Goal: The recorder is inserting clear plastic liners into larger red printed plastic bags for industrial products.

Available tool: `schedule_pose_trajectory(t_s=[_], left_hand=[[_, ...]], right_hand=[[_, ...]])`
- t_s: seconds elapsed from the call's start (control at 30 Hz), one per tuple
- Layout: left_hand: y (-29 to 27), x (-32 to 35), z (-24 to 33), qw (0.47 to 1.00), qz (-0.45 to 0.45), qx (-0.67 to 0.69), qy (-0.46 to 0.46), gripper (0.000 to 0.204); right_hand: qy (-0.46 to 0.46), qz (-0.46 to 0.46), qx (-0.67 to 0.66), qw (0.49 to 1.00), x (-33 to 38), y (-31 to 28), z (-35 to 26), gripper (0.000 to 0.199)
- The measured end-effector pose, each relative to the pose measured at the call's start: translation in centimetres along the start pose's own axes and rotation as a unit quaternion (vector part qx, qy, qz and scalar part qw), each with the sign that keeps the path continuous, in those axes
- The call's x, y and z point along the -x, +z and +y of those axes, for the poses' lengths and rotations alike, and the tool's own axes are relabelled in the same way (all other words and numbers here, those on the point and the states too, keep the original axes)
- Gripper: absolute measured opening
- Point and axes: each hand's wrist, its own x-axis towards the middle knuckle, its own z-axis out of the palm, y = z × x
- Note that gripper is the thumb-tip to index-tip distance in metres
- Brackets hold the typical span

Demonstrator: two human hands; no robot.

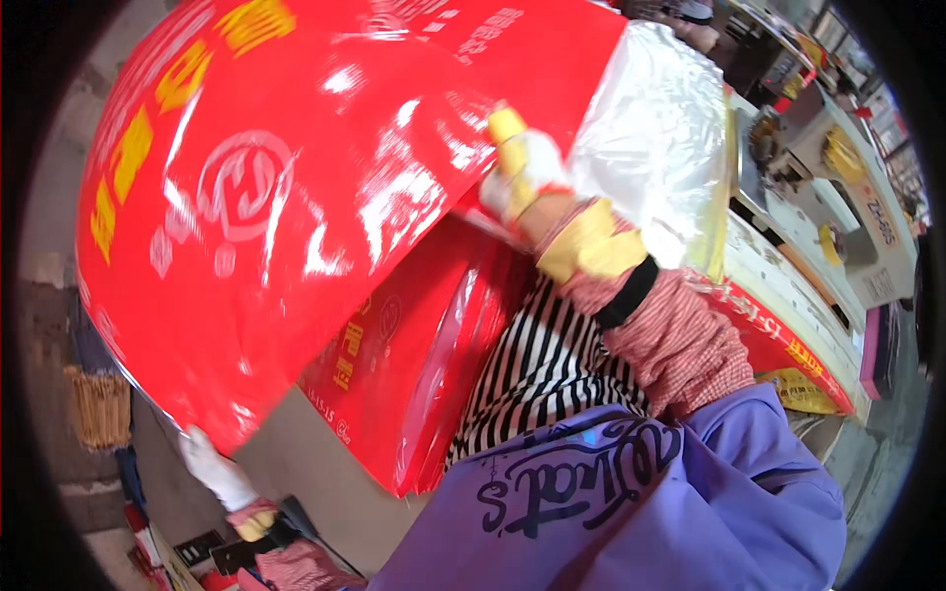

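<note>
A large glossy red plastic bag (325, 177) with yellow and white print spreads across the upper left, bowed and lifted. Its lower-left corner is pinched in my left hand (212, 468), which wears a white glove. Farther right, my right hand (527, 172), in a white and yellow glove, grips the bag's near edge with its thumb on top; the other fingers are partly hidden. Below the raised bag, more folded red bags (424, 345) lie against my lap. A shiny clear plastic liner (650, 138) lies just beyond my right hand.
At the right a pale sewing machine (847, 187) stands on a white worktop (788, 266). Another red bag (778, 345) hangs below the worktop's near edge. A straw broom (101, 404) is at the far left. Part of another person (690, 20) shows at the top.
</note>
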Motion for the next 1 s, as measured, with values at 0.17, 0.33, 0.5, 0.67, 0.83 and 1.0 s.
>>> schedule_pose_trajectory(t_s=[0.17, 0.33, 0.5, 0.67, 0.83, 1.0], left_hand=[[0.6, 15.5, -17.7, 0.926, 0.019, 0.215, -0.309, 0.029], [0.7, 27.8, -24.0, 0.832, -0.482, -0.140, -0.238, 0.032], [3.8, 26.9, -15.3, 0.718, -0.684, -0.128, -0.035, 0.019], [2.1, 29.0, -18.2, 0.799, -0.577, 0.109, -0.128, 0.015], [4.7, 26.3, -13.3, 0.779, -0.526, -0.156, -0.303, 0.011], [7.6, 26.4, -12.0, 0.812, -0.510, -0.265, -0.103, 0.010]], right_hand=[[0.138, -0.071, -0.072, 0.985, 9.1, 7.9, -3.7, 0.063], [0.125, -0.216, 0.030, 0.968, 7.1, 15.0, 9.0, 0.055], [0.059, -0.212, 0.502, 0.836, 4.3, 17.1, 17.6, 0.044], [-0.287, -0.007, 0.904, 0.316, 4.3, 20.4, 23.3, 0.038], [-0.213, 0.344, 0.908, -0.110, 3.9, 22.8, 35.1, 0.033], [0.075, 0.657, 0.495, -0.563, 4.3, 19.2, 50.6, 0.026]])
